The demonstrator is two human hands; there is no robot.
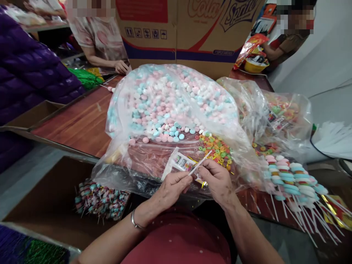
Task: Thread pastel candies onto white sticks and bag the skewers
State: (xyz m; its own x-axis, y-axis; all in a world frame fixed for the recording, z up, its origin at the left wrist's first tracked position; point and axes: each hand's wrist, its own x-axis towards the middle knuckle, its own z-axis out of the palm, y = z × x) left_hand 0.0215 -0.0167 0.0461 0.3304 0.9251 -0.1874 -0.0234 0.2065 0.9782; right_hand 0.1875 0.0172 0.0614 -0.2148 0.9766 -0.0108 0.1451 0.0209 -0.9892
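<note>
Looks like a small hand-packing candy workshop, not a shop or a kitchen. The long reddish wooden table (79, 124) is buried under a huge clear plastic bag (121, 161) of loose pink, blue and white candy discs (165, 106), plus a heap of multicoloured ring candies (216, 146). Stacked candy sticks (288, 178) pile up on one side, and wrapped ones (100, 200) lie in an open brown cardboard box (46, 205). The left hand (170, 189) and right hand (217, 181) pinch a thin white plastic stick (200, 161). A big printed shipping carton (192, 33) stands behind, and two other people (99, 36) (288, 40) sit at the same table.
</note>
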